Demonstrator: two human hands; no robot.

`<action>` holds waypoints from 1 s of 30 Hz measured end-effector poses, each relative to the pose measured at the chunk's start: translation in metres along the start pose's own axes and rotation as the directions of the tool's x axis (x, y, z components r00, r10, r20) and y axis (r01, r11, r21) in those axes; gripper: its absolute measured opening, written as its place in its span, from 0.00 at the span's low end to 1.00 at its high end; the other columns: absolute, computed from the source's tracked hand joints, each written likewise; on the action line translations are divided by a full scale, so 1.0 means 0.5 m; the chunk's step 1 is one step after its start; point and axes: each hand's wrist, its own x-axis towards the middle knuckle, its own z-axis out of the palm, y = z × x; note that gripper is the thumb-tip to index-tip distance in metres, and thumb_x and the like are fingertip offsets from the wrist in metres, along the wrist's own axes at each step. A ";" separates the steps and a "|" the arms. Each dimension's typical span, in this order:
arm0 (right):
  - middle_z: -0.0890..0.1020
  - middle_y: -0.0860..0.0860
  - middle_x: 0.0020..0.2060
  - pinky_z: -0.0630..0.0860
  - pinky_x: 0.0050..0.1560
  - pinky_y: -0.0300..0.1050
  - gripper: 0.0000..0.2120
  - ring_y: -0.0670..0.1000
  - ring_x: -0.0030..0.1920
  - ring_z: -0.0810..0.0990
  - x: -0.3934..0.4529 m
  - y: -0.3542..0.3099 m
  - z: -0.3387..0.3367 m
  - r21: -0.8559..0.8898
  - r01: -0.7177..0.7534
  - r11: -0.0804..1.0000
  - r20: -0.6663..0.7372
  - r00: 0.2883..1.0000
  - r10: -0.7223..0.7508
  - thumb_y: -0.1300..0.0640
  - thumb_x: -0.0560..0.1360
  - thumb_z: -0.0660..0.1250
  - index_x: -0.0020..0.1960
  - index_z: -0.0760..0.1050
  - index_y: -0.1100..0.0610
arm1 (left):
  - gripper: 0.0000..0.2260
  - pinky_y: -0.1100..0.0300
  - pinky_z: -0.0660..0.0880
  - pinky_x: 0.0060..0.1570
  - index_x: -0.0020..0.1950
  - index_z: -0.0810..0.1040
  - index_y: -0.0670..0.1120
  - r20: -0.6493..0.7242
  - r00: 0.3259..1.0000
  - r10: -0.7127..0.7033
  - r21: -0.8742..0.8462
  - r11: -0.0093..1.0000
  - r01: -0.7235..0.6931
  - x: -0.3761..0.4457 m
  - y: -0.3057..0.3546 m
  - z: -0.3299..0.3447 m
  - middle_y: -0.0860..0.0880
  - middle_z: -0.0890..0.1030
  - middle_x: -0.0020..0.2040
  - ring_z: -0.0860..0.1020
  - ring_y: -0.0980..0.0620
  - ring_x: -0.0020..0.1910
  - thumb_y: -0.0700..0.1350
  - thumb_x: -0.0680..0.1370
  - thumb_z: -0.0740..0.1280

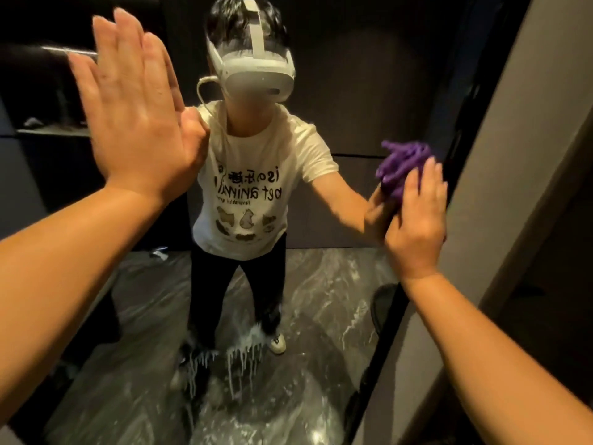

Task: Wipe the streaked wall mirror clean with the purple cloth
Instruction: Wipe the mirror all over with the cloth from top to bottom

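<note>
Head view, facing the wall mirror (321, 91). The glass reflects the person in a white headset (256, 72) and a cream printed T-shirt (250, 187), standing on a dark marbled floor (321, 300). White streaks (240, 358) run down the lower part of the glass, over the reflected shoes. A grey wall (513, 155) borders the mirror on the right; a dark round object by the mirror's lower right edge is too dim to identify. The left side of the reflection is dark, with a shelf barely made out. Both forearms are cut off by the frame's edges. The left hand (134, 117) is raised with fingers straight and together, palm towards the glass, meeting its own reflection; it holds nothing. The right hand (417, 220) presses the purple cloth (404, 165) against the mirror near its right edge, fingers extended over the bunched fabric; whether the thumb clasps the cloth is hidden behind the hand.
</note>
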 end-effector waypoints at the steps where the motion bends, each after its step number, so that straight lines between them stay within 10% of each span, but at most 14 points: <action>1: 0.59 0.68 0.74 0.51 0.77 0.60 0.24 0.65 0.77 0.54 -0.083 -0.017 -0.003 0.064 0.015 0.998 0.101 0.995 -0.022 0.65 0.79 0.53 0.75 0.59 0.65 | 0.32 0.35 0.51 0.73 0.77 0.52 0.35 0.031 0.999 0.032 0.023 0.999 -0.033 -0.003 -0.004 0.002 0.33 0.54 0.77 0.53 0.34 0.76 0.52 0.80 0.54; 9: 0.46 0.53 0.79 0.52 0.76 0.59 0.44 0.58 0.79 0.48 -0.392 -0.187 -0.027 0.255 0.033 0.966 0.526 0.834 -0.167 0.78 0.60 0.66 0.74 0.59 0.64 | 0.31 0.40 0.43 0.75 0.79 0.48 0.40 0.056 0.994 0.094 -0.022 0.995 -0.093 -0.020 -0.020 -0.019 0.37 0.49 0.79 0.47 0.38 0.78 0.53 0.80 0.50; 16: 0.64 0.63 0.71 0.56 0.77 0.57 0.18 0.57 0.77 0.55 -0.164 -0.331 -0.008 0.434 0.181 0.883 0.278 0.905 -0.323 0.68 0.82 0.54 0.71 0.63 0.69 | 0.29 0.40 0.45 0.75 0.77 0.58 0.38 0.189 0.936 0.296 -0.088 0.955 -0.284 -0.236 -0.225 -0.009 0.38 0.54 0.79 0.50 0.39 0.78 0.49 0.79 0.59; 22: 0.65 0.66 0.72 0.62 0.72 0.65 0.20 0.66 0.74 0.63 -0.207 -0.440 0.061 0.445 0.339 0.828 0.226 0.853 -0.471 0.72 0.79 0.61 0.71 0.66 0.69 | 0.31 0.38 0.43 0.73 0.76 0.58 0.38 0.294 0.930 0.220 0.093 0.962 -0.257 -0.450 -0.417 0.026 0.38 0.53 0.79 0.49 0.39 0.78 0.50 0.76 0.59; 30: 0.69 0.65 0.70 0.64 0.71 0.65 0.24 0.66 0.72 0.66 -0.326 -0.580 0.141 0.316 0.569 0.759 0.086 0.780 -0.620 0.69 0.76 0.66 0.71 0.68 0.65 | 0.30 0.43 0.37 0.73 0.80 0.52 0.47 0.091 0.996 -0.023 0.086 0.996 0.015 -0.637 -0.622 0.103 0.42 0.45 0.80 0.42 0.42 0.79 0.51 0.79 0.53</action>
